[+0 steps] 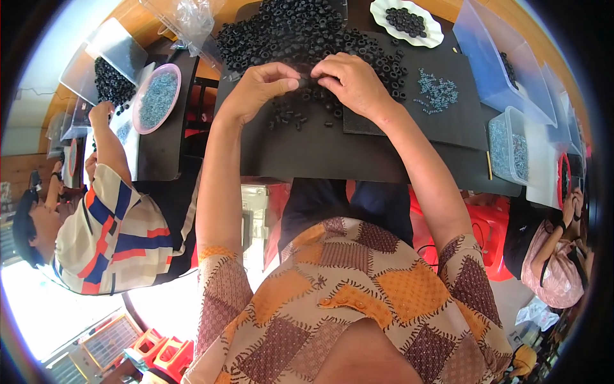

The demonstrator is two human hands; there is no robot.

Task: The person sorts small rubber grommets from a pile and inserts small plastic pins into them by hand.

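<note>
Forearms reach up from below over the dark table (288, 150), bare below our short patterned sleeves. Our left hand (258, 94) stands above a nearly upright forearm, bent at the wrist so that thumb and forefinger point rightward. Our right hand (355, 84) comes in on a slant from the lower right, back of the hand uppermost, fingers curled toward the left one. The two sets of fingertips nearly meet.

Between them sits a small dark piece (305, 82), right at the tip of our left thumb and just beside the right fingertips, in front of the black heap (288, 35) of ring-like parts. Nearer to us, below our left hand, lie a few short black cylinders (288, 120).

Our left thumb and forefinger are pinched together on the small dark piece. Our right thumb and forefinger stand close to each other, with darkness between their tips; it merges with the parts behind, so we cannot tell whether they clamp the piece too or only touch it. To the right of our right hand, bluish bits (438, 91) are spread on a dark board (464, 128).
</note>
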